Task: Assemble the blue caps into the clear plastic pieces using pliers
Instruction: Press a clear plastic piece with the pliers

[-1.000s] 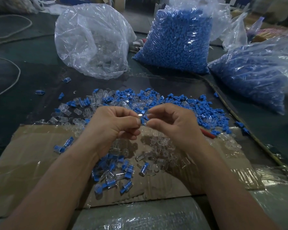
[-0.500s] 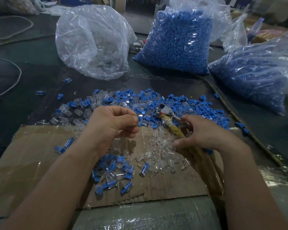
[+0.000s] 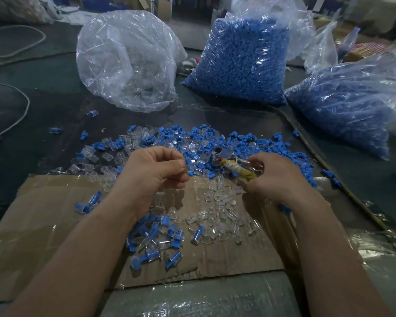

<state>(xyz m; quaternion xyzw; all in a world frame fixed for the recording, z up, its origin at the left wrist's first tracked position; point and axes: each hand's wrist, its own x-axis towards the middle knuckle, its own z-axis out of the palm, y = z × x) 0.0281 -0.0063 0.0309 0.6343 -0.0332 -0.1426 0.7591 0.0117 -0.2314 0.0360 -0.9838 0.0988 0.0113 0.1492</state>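
My left hand [image 3: 153, 170] is curled, with thumb and fingers pinching a small piece; a blue cap [image 3: 189, 172] shows at the fingertips. My right hand [image 3: 277, 177] grips the pliers [image 3: 233, 167] by their yellow wrapped handles, and the metal jaws point left toward the left hand, a short way from it. A heap of loose blue caps [image 3: 256, 145] and clear plastic pieces [image 3: 217, 195] lies in front of both hands. Several assembled pieces [image 3: 156, 236] lie on the cardboard sheet [image 3: 44, 225] below my left wrist.
A clear bag [image 3: 128, 60] stands at the back left. Two bags full of blue caps stand at the back centre [image 3: 240, 62] and right [image 3: 348, 104]. A white cable [image 3: 21, 110] runs along the far left. A cord [image 3: 325, 161] crosses the dark mat on the right.
My right hand left the piece, took up the pliers from the pile, and has now lifted them, jaws nearer my left hand. The left hand has hardly moved.
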